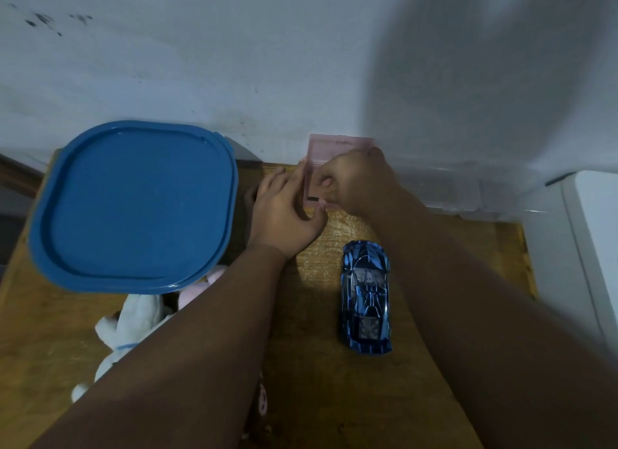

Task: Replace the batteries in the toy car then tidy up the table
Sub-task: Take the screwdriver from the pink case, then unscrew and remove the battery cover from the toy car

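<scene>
A shiny blue toy car (366, 296) stands upright on the wooden table (317, 381), nose toward me. Beyond it, against the wall, is a small pink translucent box (329, 147) with its lid raised. My left hand (287, 211) steadies the box's left side, thumb at its front edge. My right hand (357, 181) reaches into the box with fingers curled; what they pinch is hidden. A dark small shape (313, 199) shows inside the box near my fingers. No batteries are clearly visible.
A large blue container lid (133, 208) covers the table's left part. A white and pink plush toy (133, 321) lies under my left forearm. Clear plastic boxes (448, 191) sit at the back right. A white appliance (588, 248) borders the right edge.
</scene>
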